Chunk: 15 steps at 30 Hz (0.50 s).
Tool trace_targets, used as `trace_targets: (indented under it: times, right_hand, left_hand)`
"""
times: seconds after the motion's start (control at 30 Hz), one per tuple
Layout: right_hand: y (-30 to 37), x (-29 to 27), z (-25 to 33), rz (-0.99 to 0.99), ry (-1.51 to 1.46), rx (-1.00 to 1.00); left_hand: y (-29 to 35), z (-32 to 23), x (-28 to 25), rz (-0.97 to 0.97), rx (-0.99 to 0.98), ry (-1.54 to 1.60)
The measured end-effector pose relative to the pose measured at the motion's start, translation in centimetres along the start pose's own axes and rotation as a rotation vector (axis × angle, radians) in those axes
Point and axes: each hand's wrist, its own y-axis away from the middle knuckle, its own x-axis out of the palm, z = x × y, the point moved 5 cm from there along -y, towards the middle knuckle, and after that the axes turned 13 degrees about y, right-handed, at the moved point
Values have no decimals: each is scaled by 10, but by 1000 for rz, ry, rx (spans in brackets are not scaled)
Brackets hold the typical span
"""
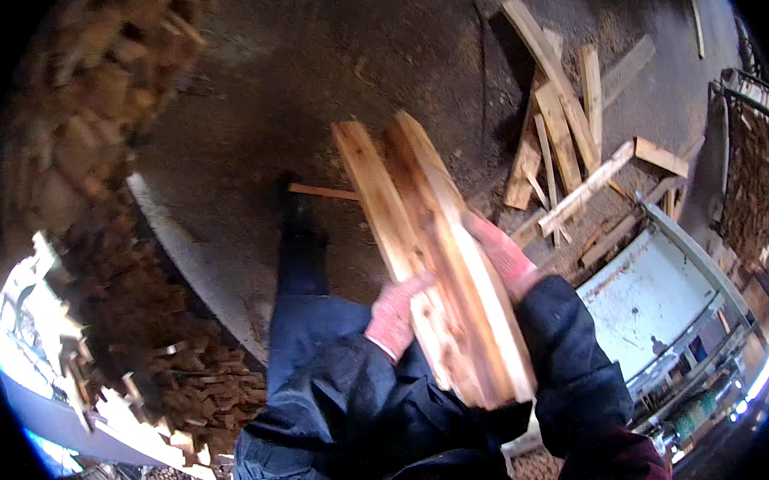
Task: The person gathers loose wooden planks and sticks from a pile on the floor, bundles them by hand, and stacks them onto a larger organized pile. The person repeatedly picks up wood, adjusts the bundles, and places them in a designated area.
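Long pieces of split, rough-sawn wood, at least two side by side, slant across the middle of the view: a left wooden board (375, 188) and a right wooden board (442, 197). Their near ends lie close to my body and their far ends point away over the floor. My left hand (395, 317), in a pinkish work glove, clasps the left edge with the thumb on top. Gloved alike, my right hand (504, 252) presses round the right side; its fingertips are partly hidden by the wood.
Loose timber offcuts (557, 111) lie crossed on the dark floor (277, 62) at right. A pale metal machine table (652, 298) stands near my right arm. To the left rises a big heap of split wood (98, 161). A thin stick (324, 192) lies near my foot.
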Motion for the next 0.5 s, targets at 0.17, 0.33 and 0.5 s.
trace_targets:
  times: [0.17, 0.33, 0.5]
  right_hand:
    - [175, 47, 50, 82, -156, -327]
    - [331, 98, 91, 146, -488, -393]
    - [415, 169, 141, 62, -79, -743]
  left_hand:
    - [111, 36, 69, 135, 208, -413]
    - [222, 67, 183, 411, 379, -800]
    - [343, 50, 276, 769, 713, -913]
